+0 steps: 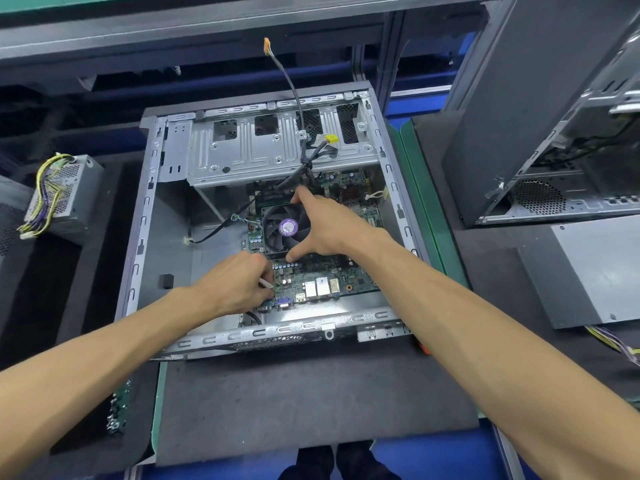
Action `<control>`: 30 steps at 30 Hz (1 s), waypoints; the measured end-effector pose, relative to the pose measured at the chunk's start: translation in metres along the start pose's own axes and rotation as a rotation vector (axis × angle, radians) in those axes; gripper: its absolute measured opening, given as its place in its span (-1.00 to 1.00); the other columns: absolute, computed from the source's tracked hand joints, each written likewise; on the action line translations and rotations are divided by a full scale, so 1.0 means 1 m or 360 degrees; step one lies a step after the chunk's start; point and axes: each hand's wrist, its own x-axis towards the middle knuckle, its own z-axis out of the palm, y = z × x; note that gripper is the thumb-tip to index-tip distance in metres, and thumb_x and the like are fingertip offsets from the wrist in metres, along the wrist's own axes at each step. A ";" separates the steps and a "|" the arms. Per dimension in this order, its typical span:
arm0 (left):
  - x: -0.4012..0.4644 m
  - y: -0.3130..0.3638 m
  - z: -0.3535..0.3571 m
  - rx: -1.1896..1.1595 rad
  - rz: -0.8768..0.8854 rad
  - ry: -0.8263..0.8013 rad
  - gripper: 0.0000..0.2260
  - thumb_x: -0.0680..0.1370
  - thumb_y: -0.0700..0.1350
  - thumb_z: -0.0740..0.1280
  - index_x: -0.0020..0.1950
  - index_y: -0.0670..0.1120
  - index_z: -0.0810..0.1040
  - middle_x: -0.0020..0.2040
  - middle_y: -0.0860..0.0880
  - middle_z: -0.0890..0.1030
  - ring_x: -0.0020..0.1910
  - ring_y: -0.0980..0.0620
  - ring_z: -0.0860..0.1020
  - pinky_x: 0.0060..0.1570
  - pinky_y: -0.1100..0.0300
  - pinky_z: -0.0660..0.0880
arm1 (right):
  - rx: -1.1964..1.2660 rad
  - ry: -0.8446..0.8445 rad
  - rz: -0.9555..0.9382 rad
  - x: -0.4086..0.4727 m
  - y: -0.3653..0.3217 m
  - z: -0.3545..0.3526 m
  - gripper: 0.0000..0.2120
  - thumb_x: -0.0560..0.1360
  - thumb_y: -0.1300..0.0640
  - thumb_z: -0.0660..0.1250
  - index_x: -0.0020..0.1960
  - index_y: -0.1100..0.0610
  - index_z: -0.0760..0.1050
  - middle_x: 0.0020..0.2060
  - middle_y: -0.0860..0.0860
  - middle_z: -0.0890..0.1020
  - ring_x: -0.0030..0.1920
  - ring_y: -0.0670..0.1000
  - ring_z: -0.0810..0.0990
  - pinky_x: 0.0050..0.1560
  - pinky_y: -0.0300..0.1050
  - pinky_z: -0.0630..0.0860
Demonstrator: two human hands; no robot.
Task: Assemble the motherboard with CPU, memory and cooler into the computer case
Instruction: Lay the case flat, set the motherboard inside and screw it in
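A grey foam work mat (311,403) covers the bench, and on it lies an open computer case (138,258) on its side, its metal frame rim running all round. Against the far wall of the case sits a silver drive cage (242,157), and a black cable bundle (294,98) rises out of it to an orange connector (266,46) hanging in the air, with a yellow connector (331,138) lying on the cage beside it. To the right stands a second computer case (519,126), upright and tilted away, and nearer the viewer a grey power supply (595,271) rests flat on the mat. Another power supply (65,195) with yellow and purple wires sits on the left, well apart from the open case.

Inside the open case lies the green motherboard (332,275), its rear ports facing the near wall. On the board sits the black cooler fan (285,230) with a purple sticker at its hub; a memory stick (273,199) stands just beyond it.

The right hand (325,226) is spread wide over the cooler, index finger reaching to its far edge and thumb pressing at its near edge, spanning the fan. The left hand (239,285) is curled at the board's near left corner, fingers pinching a small white rod (266,283); what this is cannot be told
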 end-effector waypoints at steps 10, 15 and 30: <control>-0.006 -0.006 -0.007 -0.0101 0.0083 0.0018 -0.83 0.48 -0.06 0.46 -0.27 0.05 0.54 -0.33 0.16 0.57 -0.30 0.16 0.52 -0.32 0.18 0.44 | 0.0052 -0.0005 0.0024 -0.001 0.000 -0.004 0.01 0.19 -0.16 0.69 0.44 0.05 0.22 0.20 0.10 0.55 0.12 0.16 0.55 0.13 0.14 0.55; -0.010 -0.005 -0.008 -0.0106 0.0104 0.0059 -0.90 0.48 -0.09 0.45 -0.22 0.00 0.59 -0.30 0.13 0.58 -0.29 0.12 0.51 -0.33 0.19 0.40 | 0.0051 -0.0010 0.0029 -0.001 0.001 -0.003 -0.01 0.20 -0.17 0.68 0.43 0.05 0.22 0.18 0.09 0.56 0.10 0.15 0.56 0.12 0.15 0.56; -0.011 -0.011 -0.007 -0.0094 0.0114 0.0032 -0.87 0.52 -0.11 0.42 -0.21 0.03 0.53 -0.27 0.10 0.59 -0.29 0.14 0.51 -0.35 0.25 0.37 | 0.0012 -0.0034 0.0011 0.001 0.002 -0.003 0.01 0.20 -0.16 0.68 0.45 0.04 0.19 0.16 0.08 0.54 0.05 0.13 0.53 -0.02 0.04 0.52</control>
